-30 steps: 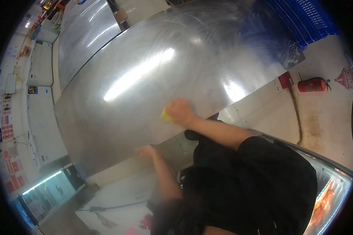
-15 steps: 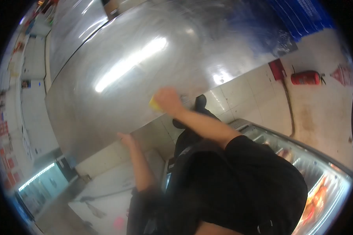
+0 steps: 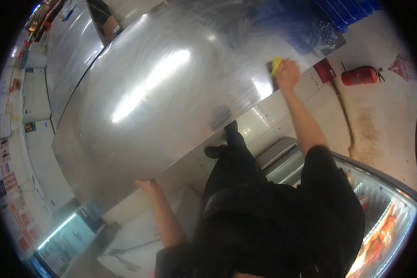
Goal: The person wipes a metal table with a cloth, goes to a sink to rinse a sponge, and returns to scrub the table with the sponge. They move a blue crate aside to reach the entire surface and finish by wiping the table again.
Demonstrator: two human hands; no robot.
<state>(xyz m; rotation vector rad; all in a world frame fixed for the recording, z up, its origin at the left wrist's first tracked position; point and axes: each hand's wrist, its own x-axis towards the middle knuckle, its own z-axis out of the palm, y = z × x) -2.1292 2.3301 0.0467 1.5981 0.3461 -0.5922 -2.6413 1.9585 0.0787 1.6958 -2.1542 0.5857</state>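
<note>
My right hand [image 3: 288, 75] is closed on a yellow sponge [image 3: 276, 66] with a dark side. It presses the sponge on the shiny steel table [image 3: 139, 76], near the edge closest to me, at the right. Streaks and smears mark the metal around it. Farther left, my left hand [image 3: 149, 186] is at the table's near edge and appears to grip it; some of its fingers are hidden. Bright lamp reflections lie across the steel.
Blue crates [image 3: 350, 14] stand beyond the table's far right corner. A fire extinguisher [image 3: 359, 76] and a red dustpan-like object [image 3: 324, 70] are on the right. A lit display case [image 3: 375, 204] is close on my right. Another steel table [image 3: 72, 51] adjoins at the left.
My right hand has swept the sponge right and away from me along the table's near edge. My left hand remains at the edge; the view has shifted slightly.
</note>
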